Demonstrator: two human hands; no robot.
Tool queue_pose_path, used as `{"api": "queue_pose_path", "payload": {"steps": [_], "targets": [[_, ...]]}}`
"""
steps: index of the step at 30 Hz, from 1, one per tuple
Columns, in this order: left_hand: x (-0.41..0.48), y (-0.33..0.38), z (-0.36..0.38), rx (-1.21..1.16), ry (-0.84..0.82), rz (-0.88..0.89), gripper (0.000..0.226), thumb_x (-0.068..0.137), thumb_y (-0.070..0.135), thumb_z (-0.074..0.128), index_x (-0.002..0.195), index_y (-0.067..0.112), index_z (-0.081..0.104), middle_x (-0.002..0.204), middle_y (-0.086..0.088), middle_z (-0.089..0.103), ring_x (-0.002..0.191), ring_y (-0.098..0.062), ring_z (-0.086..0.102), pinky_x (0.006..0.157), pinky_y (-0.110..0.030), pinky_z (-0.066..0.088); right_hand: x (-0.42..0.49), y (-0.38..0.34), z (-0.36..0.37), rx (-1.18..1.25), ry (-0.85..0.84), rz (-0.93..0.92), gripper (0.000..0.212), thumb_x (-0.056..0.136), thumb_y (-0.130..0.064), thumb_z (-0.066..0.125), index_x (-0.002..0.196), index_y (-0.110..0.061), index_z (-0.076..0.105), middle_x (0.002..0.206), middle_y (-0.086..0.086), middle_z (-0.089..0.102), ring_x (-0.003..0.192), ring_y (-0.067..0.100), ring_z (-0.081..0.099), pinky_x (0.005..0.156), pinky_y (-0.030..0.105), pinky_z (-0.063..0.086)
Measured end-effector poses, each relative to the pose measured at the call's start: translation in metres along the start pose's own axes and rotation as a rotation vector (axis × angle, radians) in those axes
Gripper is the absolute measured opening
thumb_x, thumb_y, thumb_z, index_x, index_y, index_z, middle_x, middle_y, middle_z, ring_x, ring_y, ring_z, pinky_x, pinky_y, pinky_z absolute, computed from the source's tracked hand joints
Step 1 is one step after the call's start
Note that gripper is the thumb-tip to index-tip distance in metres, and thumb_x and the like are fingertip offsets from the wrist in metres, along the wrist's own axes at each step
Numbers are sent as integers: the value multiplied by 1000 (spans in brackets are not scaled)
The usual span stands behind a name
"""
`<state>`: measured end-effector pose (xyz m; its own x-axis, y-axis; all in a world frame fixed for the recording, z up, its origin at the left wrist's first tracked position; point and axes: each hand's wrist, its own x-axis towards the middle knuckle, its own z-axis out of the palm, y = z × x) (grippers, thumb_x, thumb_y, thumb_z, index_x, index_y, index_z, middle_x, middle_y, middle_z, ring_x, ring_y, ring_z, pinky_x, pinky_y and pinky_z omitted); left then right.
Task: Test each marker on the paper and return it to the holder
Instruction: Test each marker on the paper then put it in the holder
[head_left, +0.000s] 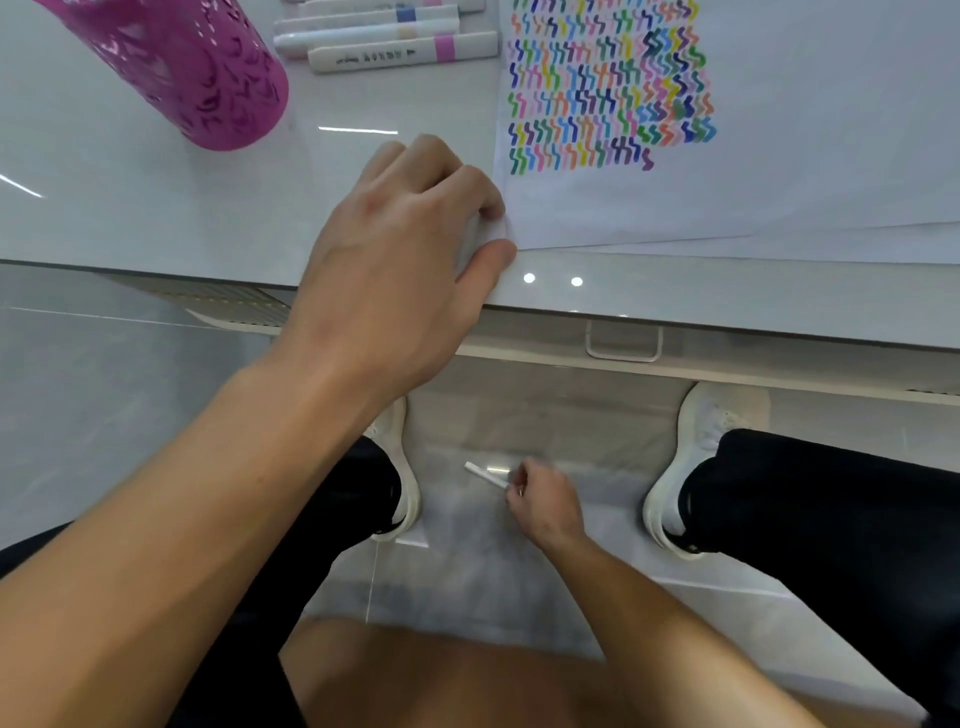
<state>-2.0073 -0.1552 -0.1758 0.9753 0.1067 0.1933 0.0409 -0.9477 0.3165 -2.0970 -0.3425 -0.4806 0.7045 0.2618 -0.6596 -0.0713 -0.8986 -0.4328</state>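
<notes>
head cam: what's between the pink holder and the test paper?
Several white markers lie side by side on the table between the pink holder and the paper, as the head view shows.

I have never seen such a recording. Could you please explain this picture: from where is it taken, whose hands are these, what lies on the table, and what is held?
There is no machine here: a person wears a camera on the head, so the picture looks down over their own arms. The left hand rests at the edge of the white table, beside the corner of the paper, and curls round a small white piece, perhaps a cap. The paper bears rows of coloured test strokes. Farther off lie several markers and the pink holder. The right hand reaches down to the floor, between the shoes, and pinches a white marker.
</notes>
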Motion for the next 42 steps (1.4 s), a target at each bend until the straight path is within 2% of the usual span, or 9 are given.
{"api": "queue_pose_path", "payload": {"steps": [10,16,21,31,42], "targets": [[3,0,-4,13,-32,-13,24,92,33,64,109,16,69,109,-1,59,103,-19,52,85,-16,31,21,4,33,-30,3,51,14,92,-10,58,104,-13,64,112,12,70,107,35,64,86,37,49],[0,1,-3,30,-42,-23,25,93,34,64,111,18,68,111,1,57,104,-18,50,83,-18,32,30,15,42,-67,-38,56,22,92,-11,58,114,-11,63,113,13,70,108,35,65,87,38,49],[0,2,-3,43,-39,-33,24,94,34,64,111,18,68,110,2,57,103,-17,50,83,-15,28,33,20,46,-90,-58,62,16,94,-17,61,109,-13,64,114,13,70,109,35,64,87,39,50],[-4,1,-4,38,-36,-54,25,94,36,65,113,20,68,112,3,57,106,-15,50,85,-13,27,39,23,48,-139,-57,65,13,96,-14,59,107,-12,66,117,13,69,112,34,65,89,38,50],[-4,0,-3,27,-32,-53,27,93,37,65,114,20,68,112,3,56,107,-16,50,84,-14,28,38,21,46,-166,-56,76,20,96,-11,52,110,-13,66,122,11,67,115,32,63,92,36,49]]}}
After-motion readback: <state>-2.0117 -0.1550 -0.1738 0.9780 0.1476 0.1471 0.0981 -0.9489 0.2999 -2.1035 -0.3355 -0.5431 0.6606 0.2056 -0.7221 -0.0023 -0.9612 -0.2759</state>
